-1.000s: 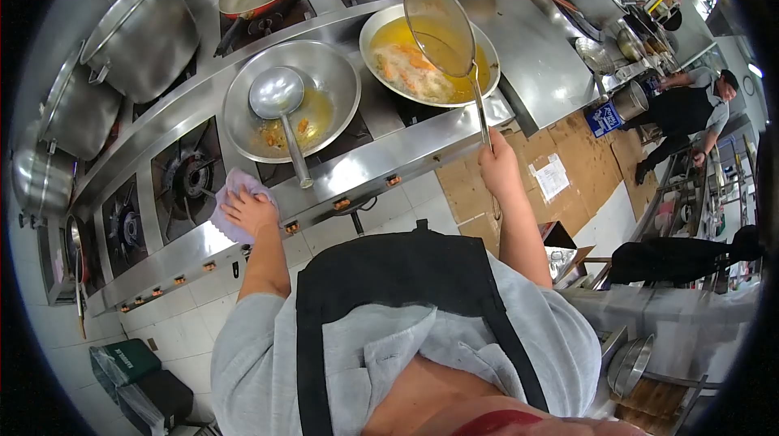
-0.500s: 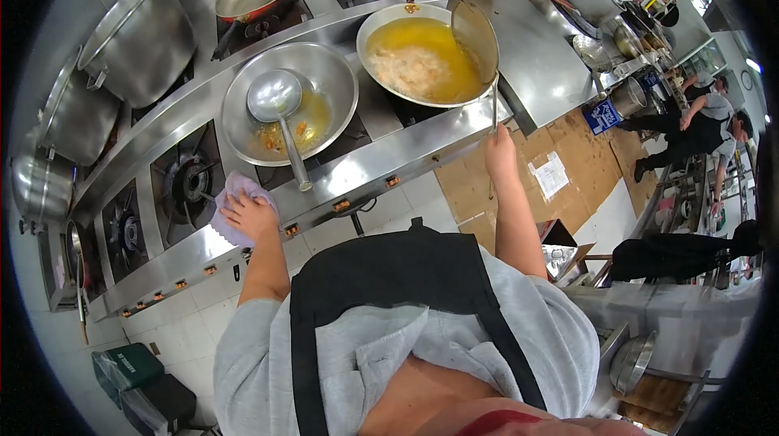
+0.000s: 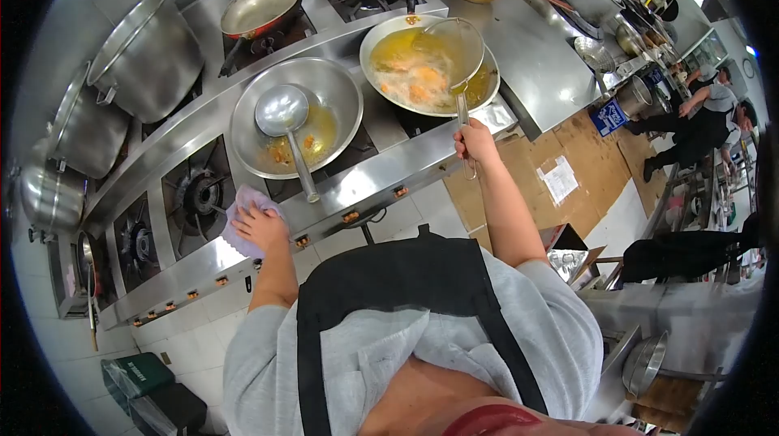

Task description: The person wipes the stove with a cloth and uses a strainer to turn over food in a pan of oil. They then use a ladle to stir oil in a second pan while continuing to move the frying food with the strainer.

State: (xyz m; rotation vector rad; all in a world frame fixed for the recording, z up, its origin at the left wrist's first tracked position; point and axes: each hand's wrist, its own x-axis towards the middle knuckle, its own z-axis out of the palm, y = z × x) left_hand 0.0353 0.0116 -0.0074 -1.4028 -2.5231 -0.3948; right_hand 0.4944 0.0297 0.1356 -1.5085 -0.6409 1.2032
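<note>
A wire mesh strainer (image 3: 460, 53) tilts over the right part of a white frying pan (image 3: 367, 71), its hoop dipping toward the oil. My right hand (image 3: 475, 144) is closed round the strainer's handle. Pale and orange pieces of food (image 3: 418, 85) bubble in the yellow oil (image 3: 403, 45). My left hand (image 3: 261, 228) lies with fingers spread on a folded purple cloth (image 3: 240, 243) at the stove's front edge. Between my hands, a wide steel bowl (image 3: 345, 87) holds a ladle (image 3: 281, 110), some oil and small orange bits. The ladle's handle sticks out over the front rim.
Large steel pots (image 3: 148, 51) stand at the left and back of the stove. A red frying pan (image 3: 261, 8) sits on a rear burner, and a bare burner (image 3: 197, 195) is beside the cloth. Flattened cardboard (image 3: 527, 164) covers floor at the right. Another person (image 3: 690, 124) stands farther off.
The strainer has swung from upright at the pan's right rim to lying lower over the oil. My right hand has shifted left and slightly down. My left hand stays on the cloth.
</note>
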